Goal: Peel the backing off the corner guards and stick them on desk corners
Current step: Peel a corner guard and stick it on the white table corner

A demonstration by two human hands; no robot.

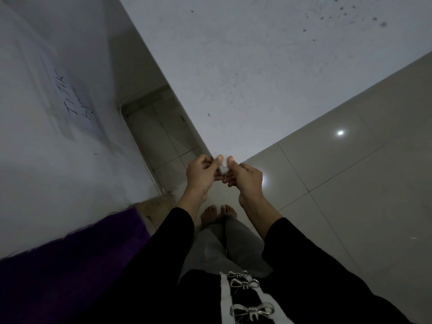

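**A:** What does the camera see?

**B:** It looks down from the person's head in dim light. A pale grey bench (245, 66) fills the upper middle, and its near corner points straight at the person. Both hands meet at that corner.

**A:** Where is the corner guard?

**B:** The corner guard (223, 169) is a small whitish piece held between the two hands, right at the tip of the bench corner. I cannot tell whether it is touching the bench or is just in front of it.

**A:** How are the hands set?

**B:** The left hand (201, 176) has its grip clamped on the guard's left side, with the thumb on top and the fingers curled beneath. The right hand (245, 180) pinches the right side the same way. The fingertips of the two hands nearly meet under the piece.

**A:** Anything else around?

**B:** There is a tiled floor (350, 195) at the right, with two bright light reflections on it. A sheet of paper (70, 99) with handwriting lies on a pale surface at the left. A purple cloth (58, 265) is at the lower left. Below the hands are the person's bare feet (218, 213), with black sleeves and grey trousers.
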